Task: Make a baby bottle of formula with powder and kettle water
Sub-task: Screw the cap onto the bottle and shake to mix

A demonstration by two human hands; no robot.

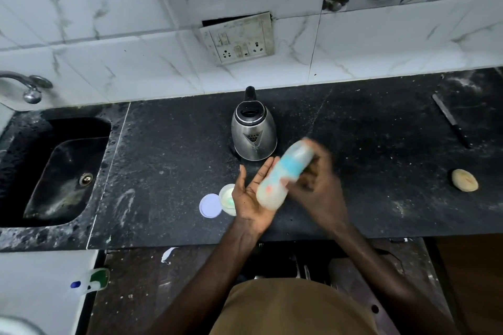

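Head view: the baby bottle [283,177] lies tilted across the straight fingers of the left hand [250,196], its base against that palm. The right hand [318,185] is blurred, but its fingers seem curled round the bottle's blue upper part. The kettle [254,134] stands just beyond the fingertips.

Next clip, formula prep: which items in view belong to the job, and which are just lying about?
In use: baby bottle, between left hand and right hand; kettle; open powder tub; its lid.
Lying about: knife; round tan object; sink; tap; switch panel; green-labelled bottle.
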